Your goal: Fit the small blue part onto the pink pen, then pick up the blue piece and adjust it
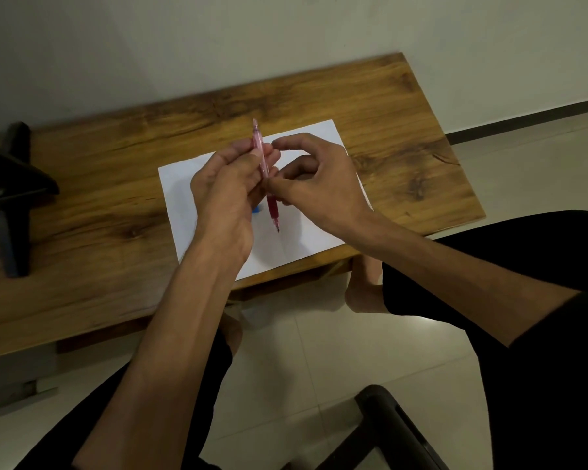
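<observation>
wooden table (404, 130) | left hand (224, 198) grips red pen (272, 206) | right hand (319, 184) pinches it

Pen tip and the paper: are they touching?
Cannot tell. In the head view the pen tip overlaps the paper, but looking down shows neither contact nor gap.

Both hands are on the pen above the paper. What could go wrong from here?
1. The translucent red plastic pen points tip-down above the white paper sheet; it may mark it.
2. The left hand and right hand pinch its middle; a small part could drop near the wooden table edge.
</observation>
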